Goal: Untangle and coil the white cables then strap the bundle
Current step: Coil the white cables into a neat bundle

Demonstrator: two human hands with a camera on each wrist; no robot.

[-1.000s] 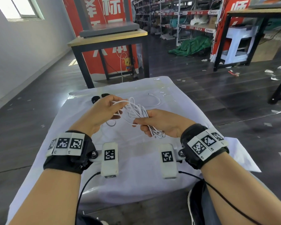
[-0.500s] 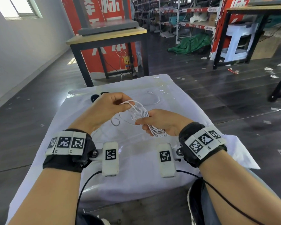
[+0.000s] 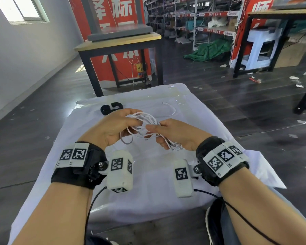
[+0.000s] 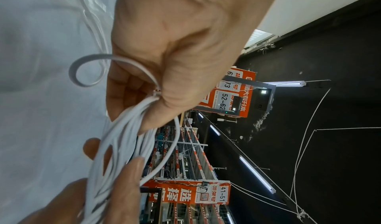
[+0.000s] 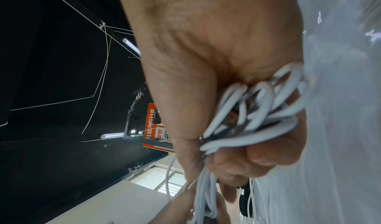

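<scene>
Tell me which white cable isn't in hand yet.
The single white cable lying curved on the white cloth, beyond the hands. The coiled bundle is gripped by the left hand and right hand.

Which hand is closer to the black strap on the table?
Left. The left hand is just in front of the black strap; the right hand is farther off to its right, gripping the white cables.

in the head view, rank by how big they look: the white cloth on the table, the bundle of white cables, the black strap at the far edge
1. White cloth covering the table: largest by far.
2. Bundle of white cables, held by the left hand and right hand.
3. Black curled strap: smallest, though it lies farther from the camera.
</scene>
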